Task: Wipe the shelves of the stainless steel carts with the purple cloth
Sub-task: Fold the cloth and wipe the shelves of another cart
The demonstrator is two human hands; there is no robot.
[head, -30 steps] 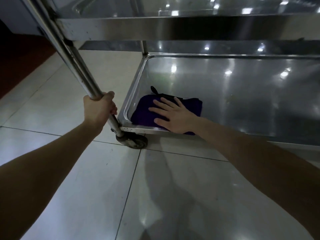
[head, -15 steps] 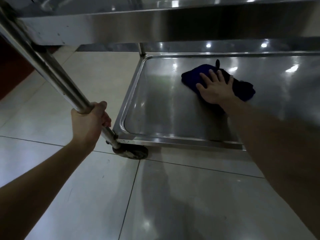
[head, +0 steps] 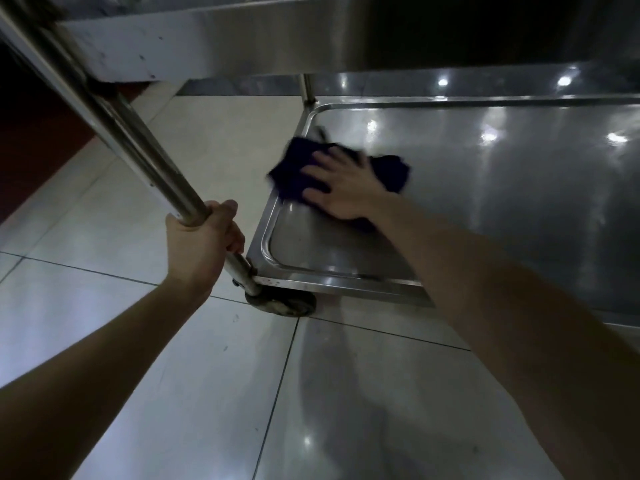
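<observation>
The purple cloth [head: 294,171] lies on the bottom shelf [head: 502,209] of the stainless steel cart, against the shelf's left rim. My right hand [head: 343,188] presses flat on the cloth with fingers spread and straight; it is blurred by motion. My left hand [head: 204,244] grips the cart's near left leg [head: 138,147], a slanted steel tube, just above the caster. The upper shelf [head: 277,39] overhangs at the top of the view.
A caster wheel [head: 282,304] stands under the shelf's near left corner. Pale glossy floor tiles [head: 173,375] fill the foreground and left. A dark reddish strip [head: 31,143] runs along the far left. A rear cart leg [head: 308,86] rises at the shelf's back left corner.
My right hand slid the cloth from the near left corner out to the shelf's middle back, then back left to the rim. My left hand kept its grip on the leg.
</observation>
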